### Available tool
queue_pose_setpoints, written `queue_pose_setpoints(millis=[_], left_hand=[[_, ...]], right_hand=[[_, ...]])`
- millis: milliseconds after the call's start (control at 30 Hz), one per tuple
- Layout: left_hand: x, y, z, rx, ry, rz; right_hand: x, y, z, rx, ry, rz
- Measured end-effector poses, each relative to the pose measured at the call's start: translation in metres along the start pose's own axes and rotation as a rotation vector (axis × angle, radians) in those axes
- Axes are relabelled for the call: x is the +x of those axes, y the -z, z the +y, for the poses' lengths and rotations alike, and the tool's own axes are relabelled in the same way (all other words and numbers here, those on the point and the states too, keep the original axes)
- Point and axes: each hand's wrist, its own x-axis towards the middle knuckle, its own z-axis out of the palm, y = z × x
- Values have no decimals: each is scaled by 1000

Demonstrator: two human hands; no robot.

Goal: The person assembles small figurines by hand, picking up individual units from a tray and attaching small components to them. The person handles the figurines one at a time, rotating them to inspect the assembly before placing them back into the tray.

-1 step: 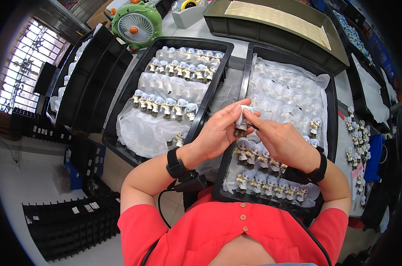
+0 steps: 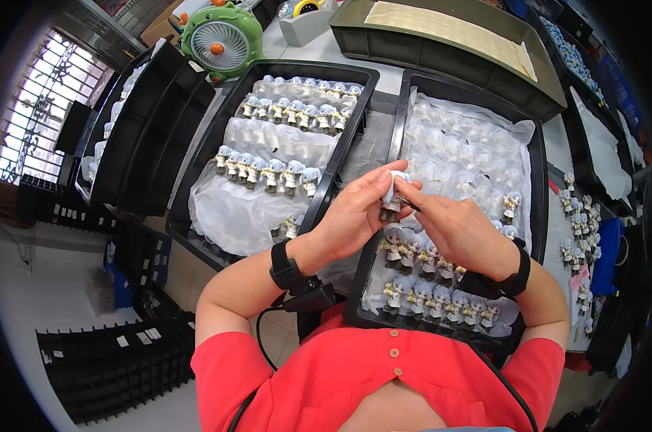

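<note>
Above the right-hand tray, my left hand (image 2: 355, 216) is closed round a small figurine (image 2: 392, 205) with pale blue hair, white coat and dark base, fingers behind it and thumb at its head. My right hand (image 2: 455, 227) is closed too, its fingertips against the figurine's side. A thin dark tool (image 2: 411, 205) pokes out from under the right fingers toward the figurine; its kind does not show, and most of it is hidden. Below my hands, rows of similar figurines (image 2: 419, 297) lie on plastic sheet in the black tray (image 2: 540, 194).
Another black tray (image 2: 369, 86) on the left holds rows of figurines under plastic sheeting. A green fan (image 2: 222, 43) and an olive bin (image 2: 441, 50) stand behind. Loose figurines (image 2: 579, 223) cover the right table edge. Stacked black trays (image 2: 146, 137) rise at left.
</note>
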Motion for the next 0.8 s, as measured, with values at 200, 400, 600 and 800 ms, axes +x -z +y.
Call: queue_pose_setpoints(millis=[200, 400, 600, 800], left_hand=[[0, 0, 0, 4, 6, 7], [0, 0, 0, 8, 6, 8], [0, -1, 0, 9, 10, 8], [1, 0, -1, 7, 6, 13]], right_hand=[[1, 0, -1, 0, 9, 19], [1, 0, 0, 6, 18, 24], [0, -1, 0, -5, 14, 21], [1, 0, -1, -11, 12, 18]])
